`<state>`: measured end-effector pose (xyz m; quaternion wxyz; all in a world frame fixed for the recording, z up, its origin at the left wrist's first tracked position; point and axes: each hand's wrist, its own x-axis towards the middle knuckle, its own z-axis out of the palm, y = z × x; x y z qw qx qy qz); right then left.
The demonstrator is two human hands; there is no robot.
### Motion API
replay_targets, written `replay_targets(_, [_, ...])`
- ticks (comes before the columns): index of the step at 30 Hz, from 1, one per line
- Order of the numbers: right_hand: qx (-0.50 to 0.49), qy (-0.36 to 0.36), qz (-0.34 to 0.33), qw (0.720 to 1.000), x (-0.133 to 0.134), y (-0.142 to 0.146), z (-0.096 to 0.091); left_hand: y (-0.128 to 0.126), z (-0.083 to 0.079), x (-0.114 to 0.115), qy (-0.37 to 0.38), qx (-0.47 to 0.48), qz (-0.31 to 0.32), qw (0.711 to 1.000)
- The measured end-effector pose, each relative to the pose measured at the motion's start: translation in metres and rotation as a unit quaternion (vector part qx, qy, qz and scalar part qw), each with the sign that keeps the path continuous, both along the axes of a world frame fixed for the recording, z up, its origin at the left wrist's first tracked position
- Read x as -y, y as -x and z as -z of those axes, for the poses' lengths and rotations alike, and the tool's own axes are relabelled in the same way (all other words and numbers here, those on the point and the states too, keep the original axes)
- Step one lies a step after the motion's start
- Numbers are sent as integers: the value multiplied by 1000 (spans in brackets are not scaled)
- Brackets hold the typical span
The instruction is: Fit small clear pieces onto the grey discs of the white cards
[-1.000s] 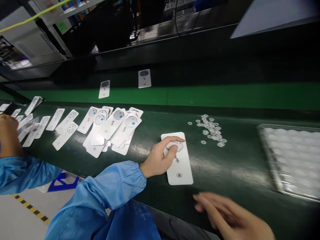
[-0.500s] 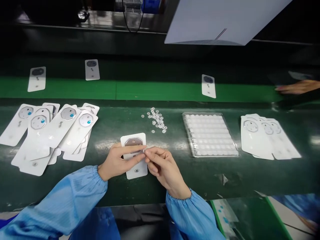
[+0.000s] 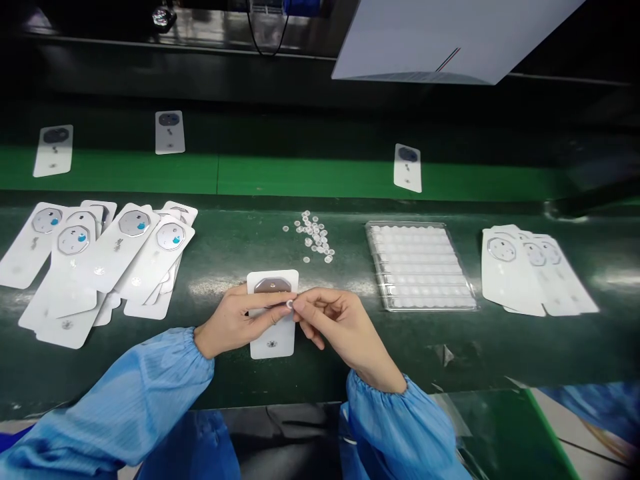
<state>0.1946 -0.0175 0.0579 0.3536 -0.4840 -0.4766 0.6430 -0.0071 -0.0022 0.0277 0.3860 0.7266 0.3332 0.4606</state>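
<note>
Bright, even light seems to fall from above onto the dark green counter [image 3: 430, 360], leaving pale streaks of glare across its glossy surface near the middle of the frame and at the right edge. The white cards [image 3: 510, 267] look almost washed out, and the plastic tray [image 3: 419, 267] carries a soft sheen. The top of the frame sinks into deep shadow. The blue sleeve [image 3: 400, 427] at lower right looks slightly soft, and the edges bow from lens distortion.
</note>
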Motion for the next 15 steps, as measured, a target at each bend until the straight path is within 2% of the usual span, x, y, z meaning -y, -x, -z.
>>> replay_targets(3, [44,-68,42,996,2,5,-3,0,2,2,30,-8,-10,999])
replay_targets(8, [135,-189,116,966,6,18,4,-1,6,6,111,-7,-35,993])
replay_targets(11, [167,-223,131,951,7,21,10,-1,6,7,143,6,-34,989])
replay_targets(15, [178,-240,130,945,6,21,13,-2,3,8,171,23,-23,985])
